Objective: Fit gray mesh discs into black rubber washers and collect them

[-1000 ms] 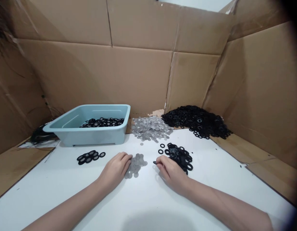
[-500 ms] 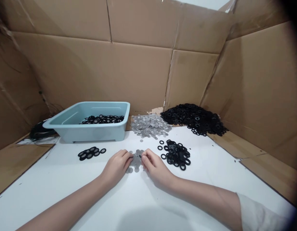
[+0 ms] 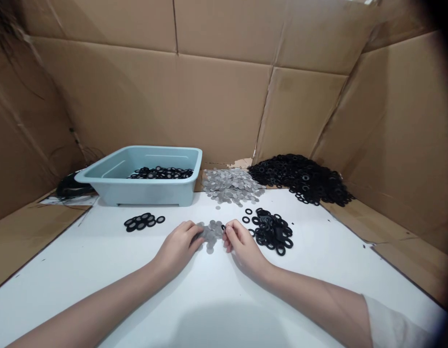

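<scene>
My right hand (image 3: 244,244) pinches a black rubber ring (image 3: 223,227) between thumb and fingertips, at the right edge of a small scatter of thin grey discs (image 3: 211,232). On the left side of that scatter rests my left hand (image 3: 182,240), its thumb a little apart from its fingers, which touch the discs. No held disc shows in it, though its fingertips are partly hidden. Just right of my right hand lies a loose heap of black rings (image 3: 273,229). Several black rings with grey centres (image 3: 144,221) lie grouped to the left of my left hand.
A light blue tub (image 3: 155,189) at the back left contains many black rings with grey centres. Behind the scatter lies a bigger pile of grey discs (image 3: 233,183), beside a large mound of black rings (image 3: 300,174). Cardboard walls (image 3: 224,106) enclose the white table (image 3: 137,299).
My right hand has moved slightly right, away from my left hand, with the black ring now showing at its fingertips. My left thumb and fingers have parted a little. The whole view has shifted slightly.
</scene>
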Motion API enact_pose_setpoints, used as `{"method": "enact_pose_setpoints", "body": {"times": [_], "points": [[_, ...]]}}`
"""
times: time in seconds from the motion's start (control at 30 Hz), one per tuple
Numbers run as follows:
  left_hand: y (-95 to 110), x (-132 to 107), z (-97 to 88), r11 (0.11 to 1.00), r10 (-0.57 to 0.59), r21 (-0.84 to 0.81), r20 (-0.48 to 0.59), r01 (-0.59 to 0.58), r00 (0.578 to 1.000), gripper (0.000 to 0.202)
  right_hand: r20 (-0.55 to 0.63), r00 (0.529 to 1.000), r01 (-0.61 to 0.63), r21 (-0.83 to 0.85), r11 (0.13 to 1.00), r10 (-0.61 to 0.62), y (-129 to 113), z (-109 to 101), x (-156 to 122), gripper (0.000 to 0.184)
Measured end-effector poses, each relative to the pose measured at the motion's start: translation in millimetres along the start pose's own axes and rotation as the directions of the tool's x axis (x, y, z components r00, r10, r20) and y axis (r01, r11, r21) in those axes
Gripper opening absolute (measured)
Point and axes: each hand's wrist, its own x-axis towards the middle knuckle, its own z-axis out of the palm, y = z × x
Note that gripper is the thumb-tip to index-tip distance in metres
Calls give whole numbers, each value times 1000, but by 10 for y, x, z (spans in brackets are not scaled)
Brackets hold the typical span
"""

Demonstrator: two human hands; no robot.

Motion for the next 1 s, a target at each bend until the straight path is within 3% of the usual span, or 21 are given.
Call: {"method": "enact_pose_setpoints", "body": {"times": [0.47, 0.6, 0.73, 1.0], "points": [[-64, -22, 42, 969, 144, 208, -33, -134, 989, 28, 2, 1000, -1, 0, 1000, 1, -28, -6, -6, 27], [-68, -12, 32, 995, 79, 74, -122, -71, 989, 28, -3, 1000, 4, 14, 1000, -4, 1, -18, 1, 26], [-41, 19, 12, 994, -15, -112, -190, -7, 982, 23, -123, 992, 17, 8, 1000, -15, -26, -46, 30, 24], [-19, 72, 12, 912, -199, -394, -188, 112, 962, 17, -335, 942, -5, -105, 994, -31, -17, -29, 202, 18]]}}
